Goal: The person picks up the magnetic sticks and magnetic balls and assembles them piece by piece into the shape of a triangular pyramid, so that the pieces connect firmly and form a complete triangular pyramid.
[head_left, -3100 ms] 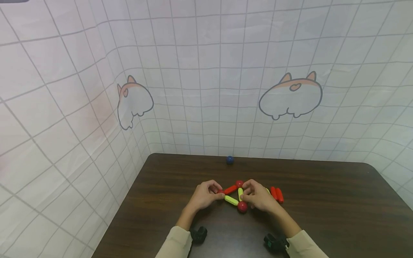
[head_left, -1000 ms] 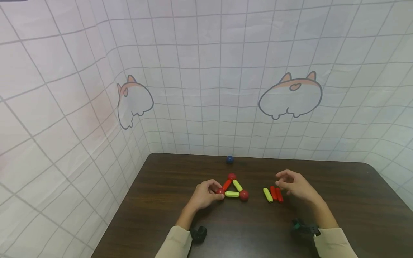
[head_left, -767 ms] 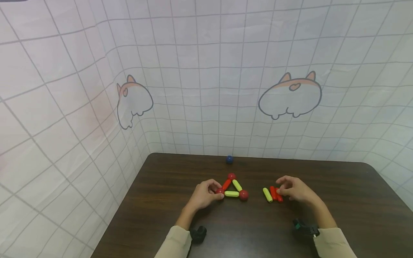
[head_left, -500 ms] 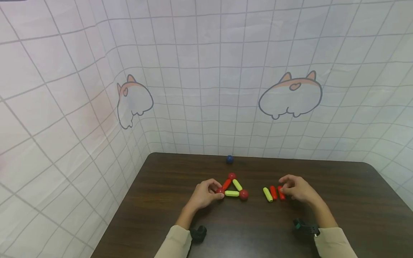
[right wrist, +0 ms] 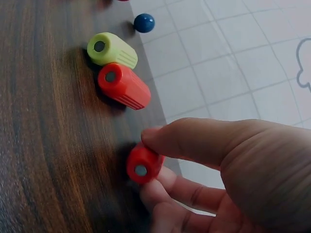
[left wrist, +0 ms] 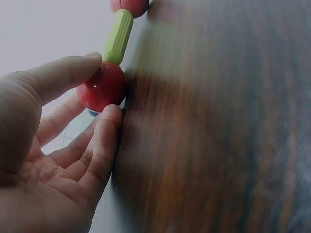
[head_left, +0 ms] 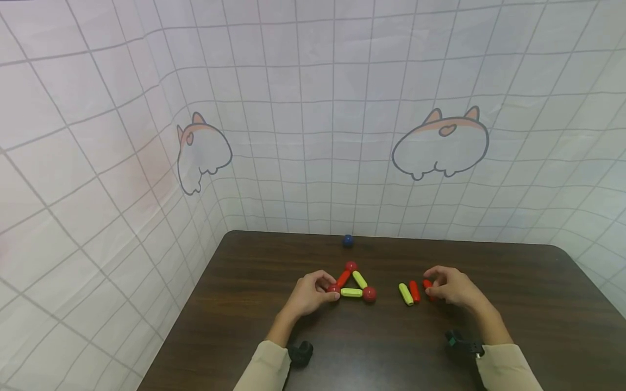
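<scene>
A flat triangle of magnetic rods and balls lies on the table. It has red balls at its corners, one red rod (head_left: 344, 279) and two yellow-green rods (head_left: 351, 292). My left hand (head_left: 309, 295) holds the left corner's red ball (left wrist: 103, 88) between thumb and fingers. A yellow-green rod (left wrist: 118, 38) runs from that ball to another red ball (left wrist: 130, 6). To the right, my right hand (head_left: 455, 287) pinches a loose red rod (right wrist: 144, 164), its round metal end showing in the right wrist view. Fingers partly cover this rod in the head view.
Left of the right hand lie a loose yellow-green rod (head_left: 406, 294) and another red rod (head_left: 414, 291), side by side. A blue ball (head_left: 348, 240) sits at the far edge of the dark wooden table (head_left: 513, 304). Behind hangs a white gridded cloth (head_left: 313, 136).
My right hand left the triangle, reached the loose rods and drew one red rod slightly right, apart from the other. The triangle turned and was laid flat; my left hand stays at its ball.
</scene>
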Available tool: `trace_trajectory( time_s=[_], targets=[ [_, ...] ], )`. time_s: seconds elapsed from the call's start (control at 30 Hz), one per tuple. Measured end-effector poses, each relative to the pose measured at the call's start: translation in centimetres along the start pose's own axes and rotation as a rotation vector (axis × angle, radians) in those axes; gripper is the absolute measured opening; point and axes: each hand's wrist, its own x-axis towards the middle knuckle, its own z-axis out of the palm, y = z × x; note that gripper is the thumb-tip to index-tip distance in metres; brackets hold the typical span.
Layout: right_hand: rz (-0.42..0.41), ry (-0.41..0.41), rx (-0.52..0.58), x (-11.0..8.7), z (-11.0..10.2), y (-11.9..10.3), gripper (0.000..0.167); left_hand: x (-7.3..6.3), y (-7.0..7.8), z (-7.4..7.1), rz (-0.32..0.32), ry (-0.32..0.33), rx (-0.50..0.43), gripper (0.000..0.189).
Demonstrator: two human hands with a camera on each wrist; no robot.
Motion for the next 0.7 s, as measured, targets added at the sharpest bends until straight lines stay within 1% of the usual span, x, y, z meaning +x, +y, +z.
trace_trajectory(
  time_s=[0.1,0.23,0.33,0.4,0.5,0.7],
  targets=[
    [-0.013,0.028,-0.032,0.1,-0.1,0.2,0.04,0.0,0.0,0.0,-0.003,-0.002,-0.001,0.026],
    [-0.055,0.06,-0.019,0.3,-0.1,0.6,0.037,0.0,-0.1,0.0,-0.004,-0.002,-0.004,0.026],
    [-0.112,0.069,0.05,0.5,-0.2,0.5,0.036,0.0,-0.2,0.1,-0.002,0.0,-0.006,0.026],
    [-0.162,0.073,0.097,0.5,-0.2,0.2,0.036,0.0,-0.2,0.1,-0.002,0.001,-0.006,0.026],
    [-0.217,0.077,0.169,0.4,-0.2,-0.4,0.035,0.1,-0.2,0.1,-0.003,0.003,-0.006,0.026],
    [-0.297,0.067,0.241,0.4,0.6,-1.8,0.034,0.1,-0.2,0.1,-0.003,0.004,-0.001,0.026]
  ],
)
